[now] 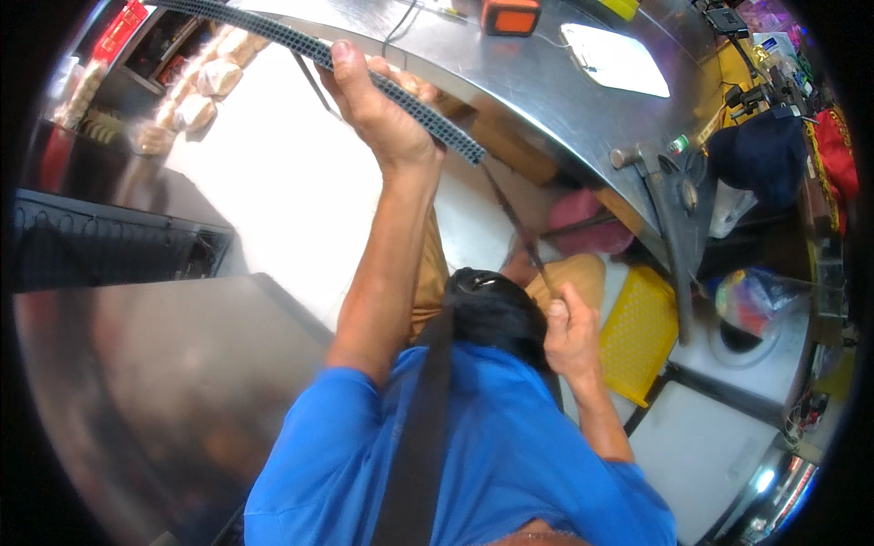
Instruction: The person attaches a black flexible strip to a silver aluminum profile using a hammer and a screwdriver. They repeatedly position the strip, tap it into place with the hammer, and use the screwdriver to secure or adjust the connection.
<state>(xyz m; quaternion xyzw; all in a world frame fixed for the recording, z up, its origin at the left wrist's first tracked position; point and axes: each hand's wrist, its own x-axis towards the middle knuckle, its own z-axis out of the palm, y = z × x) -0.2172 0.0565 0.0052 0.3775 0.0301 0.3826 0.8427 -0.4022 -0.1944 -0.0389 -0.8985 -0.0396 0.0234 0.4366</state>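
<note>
My left hand [387, 114] is raised in the upper middle, closed around a long dark grey bar [428, 118] covered in rows of small holes. The bar slants from the top left edge down to its blunt end, beyond my palm. Lower and to the right, my right hand [572, 332] is closed on a thin dark strip [514, 218]. This strip slants up to near the bar's end; whether the two are joined I cannot tell. Most of my left fingers are hidden behind the bar.
A metal table [546, 82] curves across the top right, bearing a hammer [669, 227], black-handled scissors [685, 173], a white sheet [614, 59] and an orange-and-black device [510, 16]. A yellow basket [642, 332] and a pink stool [583, 223] stand below it.
</note>
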